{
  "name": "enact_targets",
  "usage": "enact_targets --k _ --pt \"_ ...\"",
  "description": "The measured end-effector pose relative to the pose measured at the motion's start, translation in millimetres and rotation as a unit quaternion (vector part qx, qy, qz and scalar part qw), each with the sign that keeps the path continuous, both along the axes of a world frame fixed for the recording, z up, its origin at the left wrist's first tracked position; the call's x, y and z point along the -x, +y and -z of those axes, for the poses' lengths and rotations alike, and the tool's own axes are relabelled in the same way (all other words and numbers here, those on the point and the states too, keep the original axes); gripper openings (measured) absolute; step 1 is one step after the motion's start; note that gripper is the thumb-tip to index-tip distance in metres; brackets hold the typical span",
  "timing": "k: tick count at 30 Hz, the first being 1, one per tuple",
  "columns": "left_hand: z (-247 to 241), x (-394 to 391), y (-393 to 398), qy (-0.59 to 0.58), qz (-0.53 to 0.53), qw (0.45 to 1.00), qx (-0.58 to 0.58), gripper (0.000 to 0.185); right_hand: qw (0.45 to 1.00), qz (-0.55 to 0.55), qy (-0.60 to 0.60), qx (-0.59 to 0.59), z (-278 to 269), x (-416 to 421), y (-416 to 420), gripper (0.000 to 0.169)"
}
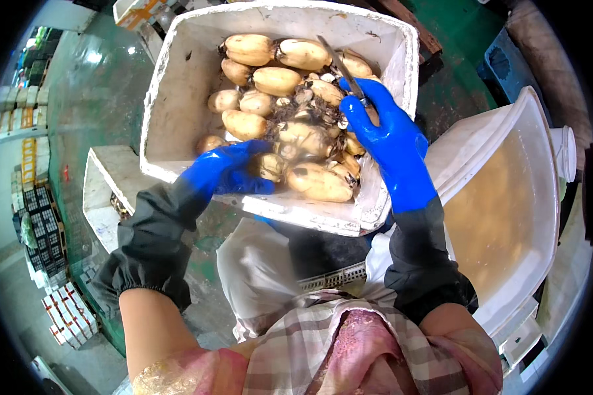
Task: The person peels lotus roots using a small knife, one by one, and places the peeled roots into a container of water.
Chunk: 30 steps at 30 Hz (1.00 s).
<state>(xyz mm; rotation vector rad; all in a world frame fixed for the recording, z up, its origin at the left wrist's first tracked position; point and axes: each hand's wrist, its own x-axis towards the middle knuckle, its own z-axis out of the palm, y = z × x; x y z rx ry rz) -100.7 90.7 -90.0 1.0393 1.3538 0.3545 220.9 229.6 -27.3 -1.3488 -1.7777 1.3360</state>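
Observation:
A white foam box (pixel 170 118) in front of me holds several pale lotus root segments (pixel 276 81), with dark fibrous scraps and cut ends (pixel 301 106) among them. My right hand (pixel 388 133), in a blue rubber glove, is closed around the handle of a knife (pixel 343 69) over the box's right side. The blade points up and to the left. My left hand (pixel 232 168), gloved the same way, is at the near left edge of the box with its fingers around a lotus root segment (pixel 269 167). Its fingertips are partly hidden.
At the right stands a large white tub (pixel 449 182) of cloudy brown water, with a blue crate (pixel 509 69) beyond it. Another foam box (pixel 99 197) is on the wet green floor at the left. Stacked cartons (pixel 69 316) and black crates (pixel 42 229) line the far left.

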Motion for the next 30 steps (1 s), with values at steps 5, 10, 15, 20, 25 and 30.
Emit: enact_targets --k 5,10,15,20,25,30 --pt "-13.6 13.7 6.5 0.24 0.242 0.912 -0.226 0.087 0.997 -0.013 0.0 -0.07 -1.8 -2.7 -14.0 0.042" --pt "-70.9 -7.2 33.5 0.164 -0.045 0.982 0.086 0.058 0.999 0.008 0.025 -0.027 -5.0 -15.4 -16.2 0.038" --pt "-46.1 -18.4 34.4 -0.042 -0.044 0.995 0.079 0.069 0.997 -0.014 0.016 -0.07 -4.2 -13.4 -24.4 0.039" --pt "-88.9 -77.7 34.0 0.296 0.203 0.933 -0.017 0.095 0.997 -0.007 0.004 -0.07 -8.6 -17.3 -27.3 0.039" --pt "-78.6 -72.9 33.3 0.211 0.056 0.974 0.06 0.071 0.998 -0.012 -0.005 -0.066 -11.5 -21.6 -26.2 0.038" --pt "-80.2 -52.8 12.8 -0.128 -0.312 0.94 0.055 0.042 0.996 -0.051 0.058 -0.032 -17.6 -17.6 -25.7 0.04"
